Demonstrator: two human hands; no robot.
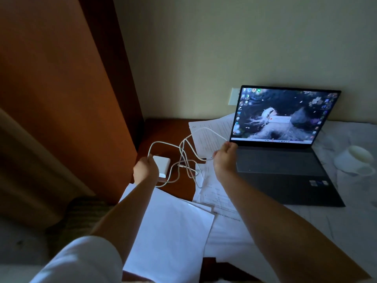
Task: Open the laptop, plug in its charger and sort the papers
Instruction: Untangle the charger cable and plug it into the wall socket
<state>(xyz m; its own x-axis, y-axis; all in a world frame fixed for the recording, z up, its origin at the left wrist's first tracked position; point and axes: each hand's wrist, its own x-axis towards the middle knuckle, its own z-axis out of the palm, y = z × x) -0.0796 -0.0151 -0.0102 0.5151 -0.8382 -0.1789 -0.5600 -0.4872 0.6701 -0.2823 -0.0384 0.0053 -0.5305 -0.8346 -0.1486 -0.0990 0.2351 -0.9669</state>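
A dark grey laptop [285,166] stands open on the table, its screen lit with a desktop picture. My left hand [145,169] grips the white charger brick [162,166] at the table's left. Its white cable [183,154] loops in a tangle between my hands. My right hand [224,158] holds the cable end beside the laptop's left edge; the plug tip is hard to make out. Loose white papers lie under the cable [210,139], by my right forearm [214,193] and near the front edge [173,225].
A white mug [359,158] lies to the right of the laptop. A wall socket plate [234,96] sits behind the screen's left corner. A brown wooden panel [61,99] rises at the left. The wall runs close behind the table.
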